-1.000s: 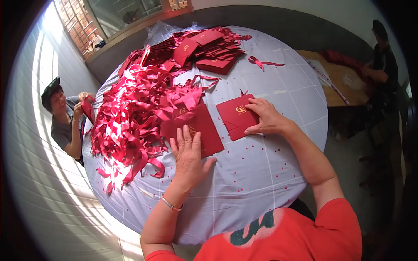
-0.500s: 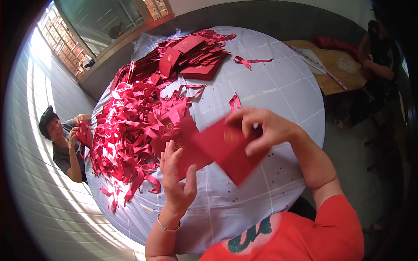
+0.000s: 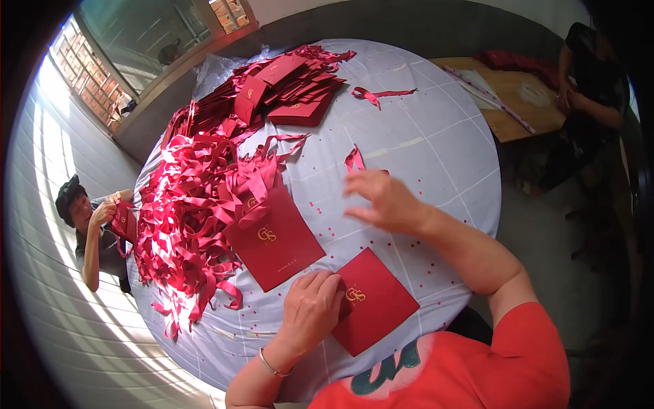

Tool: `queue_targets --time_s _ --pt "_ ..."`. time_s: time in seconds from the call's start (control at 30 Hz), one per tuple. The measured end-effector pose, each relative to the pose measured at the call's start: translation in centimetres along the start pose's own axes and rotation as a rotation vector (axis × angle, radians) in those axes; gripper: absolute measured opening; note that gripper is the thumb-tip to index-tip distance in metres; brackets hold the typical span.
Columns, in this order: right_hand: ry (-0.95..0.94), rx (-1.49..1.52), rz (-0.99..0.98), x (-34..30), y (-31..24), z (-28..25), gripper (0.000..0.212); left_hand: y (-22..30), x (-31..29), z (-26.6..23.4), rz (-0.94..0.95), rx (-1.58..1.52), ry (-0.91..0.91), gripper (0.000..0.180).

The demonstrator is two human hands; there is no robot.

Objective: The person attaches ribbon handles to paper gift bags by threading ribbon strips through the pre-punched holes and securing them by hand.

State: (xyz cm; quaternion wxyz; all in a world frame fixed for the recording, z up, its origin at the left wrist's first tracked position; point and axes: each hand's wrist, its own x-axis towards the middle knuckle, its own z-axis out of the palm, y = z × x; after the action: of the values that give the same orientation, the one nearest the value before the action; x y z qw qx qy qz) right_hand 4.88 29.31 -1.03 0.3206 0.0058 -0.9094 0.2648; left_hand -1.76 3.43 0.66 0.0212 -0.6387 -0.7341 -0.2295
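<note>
A flat red paper gift bag [image 3: 385, 300] with a gold emblem lies on the cloth in front of me. My left hand [image 3: 312, 310] is closed on its left edge, fingers curled over the paper. Above it, my right hand [image 3: 388, 201] is open, somewhat blurred, thumb and fingers apart with nothing seen between them. Just beyond those fingertips is a loose red ribbon [image 3: 354, 158], partly hidden by the hand. Another flat red bag [image 3: 283, 245] lies to the left of centre, its upper part beneath ribbons.
A big heap of red ribbons [image 3: 184, 218] covers the round table's left side. Behind it are stacked red bags [image 3: 300, 109] and a single ribbon [image 3: 381, 94]. Small red dots dot the cloth [image 3: 436, 170]. One person [image 3: 92, 218] handles a red bag at left; another [image 3: 593, 88] sits by a wooden table.
The red bag has come down onto the cloth nearer me. My right hand has let go of it and moved up and left; my left hand has closed on its edge.
</note>
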Motion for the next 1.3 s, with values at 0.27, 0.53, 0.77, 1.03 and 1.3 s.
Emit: queue_targets --time_s 0.27,0.53,0.77,1.03,1.3 --pt "-0.214 -0.292 0.360 0.1 3.3 0.0 0.022 0.2 -0.2 0.2 0.026 -0.003 0.056 0.025" --pt "-0.643 -0.334 0.449 -0.1 -2.0 -5.8 0.044 -0.2 -0.6 -1.7 -0.312 -0.382 -0.251 0.038" --pt "-0.835 -0.021 0.270 0.9 -4.1 -5.4 0.042 -0.3 -0.5 -2.2 -0.353 -0.423 -0.345 0.035" --pt "-0.556 -0.030 0.126 -4.9 -3.7 -3.6 0.018 -0.9 -0.5 -1.5 -0.358 -0.606 -0.364 0.033" --pt "-0.199 0.407 0.486 -7.0 -8.0 -4.6 0.007 0.7 0.3 -0.5 -0.403 -0.629 -0.404 0.024"
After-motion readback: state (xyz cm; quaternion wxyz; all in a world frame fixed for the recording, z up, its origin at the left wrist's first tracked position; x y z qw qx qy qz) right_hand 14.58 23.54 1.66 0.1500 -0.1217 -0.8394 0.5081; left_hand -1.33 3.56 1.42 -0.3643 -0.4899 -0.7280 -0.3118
